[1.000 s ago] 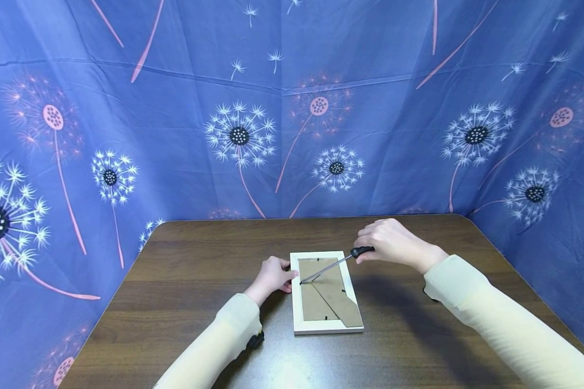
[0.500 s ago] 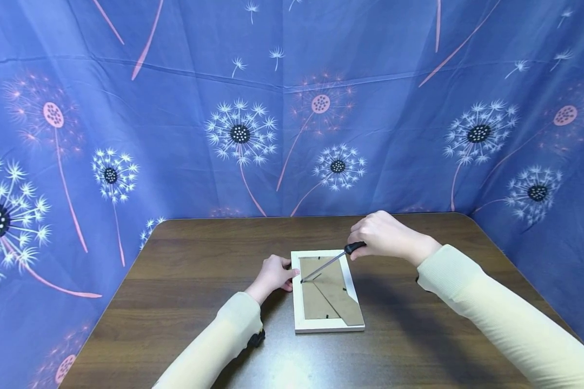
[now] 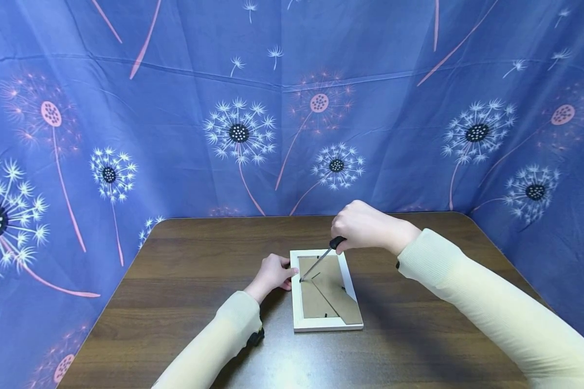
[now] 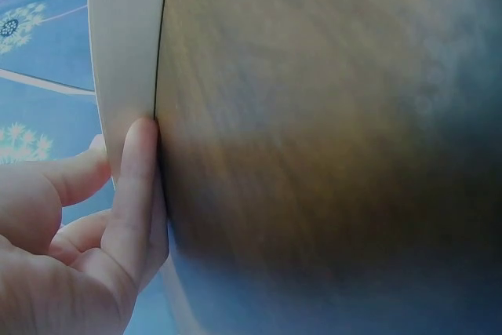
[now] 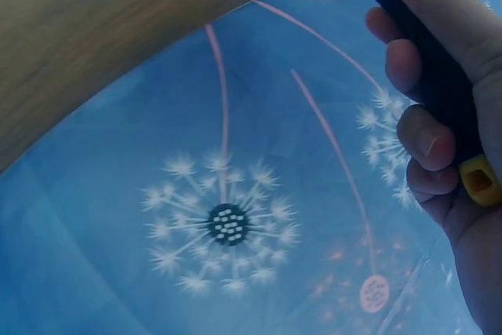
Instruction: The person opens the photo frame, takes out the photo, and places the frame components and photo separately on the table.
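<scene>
1. Frame (image 3: 298, 305): flat on table (image 3: 190, 292), left edge pinched by left hand (image 3: 271, 273).
2. Screwdriver (image 3: 323, 257): gripped by right hand (image 3: 365, 225), tip at frame's left inner edge.
3. Apply light tip pressure; slipping could gouge the backing (image 3: 316, 301).

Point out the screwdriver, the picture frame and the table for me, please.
Screwdriver (image 5: 443, 88), right wrist view: its black handle.
Picture frame (image 3: 329, 289), head view: its brown back.
Table (image 3: 199, 270), head view: its brown top.
</scene>
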A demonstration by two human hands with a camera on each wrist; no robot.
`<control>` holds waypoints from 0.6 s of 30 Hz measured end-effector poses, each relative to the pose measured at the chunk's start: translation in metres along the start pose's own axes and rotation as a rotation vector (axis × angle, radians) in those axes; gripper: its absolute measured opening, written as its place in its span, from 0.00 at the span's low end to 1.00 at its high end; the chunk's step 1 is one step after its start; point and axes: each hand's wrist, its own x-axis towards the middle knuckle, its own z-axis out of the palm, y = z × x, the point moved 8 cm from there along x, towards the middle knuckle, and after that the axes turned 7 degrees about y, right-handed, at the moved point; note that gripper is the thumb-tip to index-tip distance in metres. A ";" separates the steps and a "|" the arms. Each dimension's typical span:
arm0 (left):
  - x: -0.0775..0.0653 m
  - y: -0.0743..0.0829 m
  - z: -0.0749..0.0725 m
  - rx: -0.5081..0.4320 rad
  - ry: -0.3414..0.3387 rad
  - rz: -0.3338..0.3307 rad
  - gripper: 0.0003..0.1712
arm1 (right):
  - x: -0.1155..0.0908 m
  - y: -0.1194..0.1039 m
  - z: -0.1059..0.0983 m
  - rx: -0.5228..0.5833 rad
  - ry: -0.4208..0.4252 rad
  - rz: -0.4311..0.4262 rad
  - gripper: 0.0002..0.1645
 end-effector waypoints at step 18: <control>0.001 -0.001 -0.001 -0.001 -0.008 0.025 0.21 | 0.043 -0.008 -0.002 -0.061 -0.137 -0.031 0.23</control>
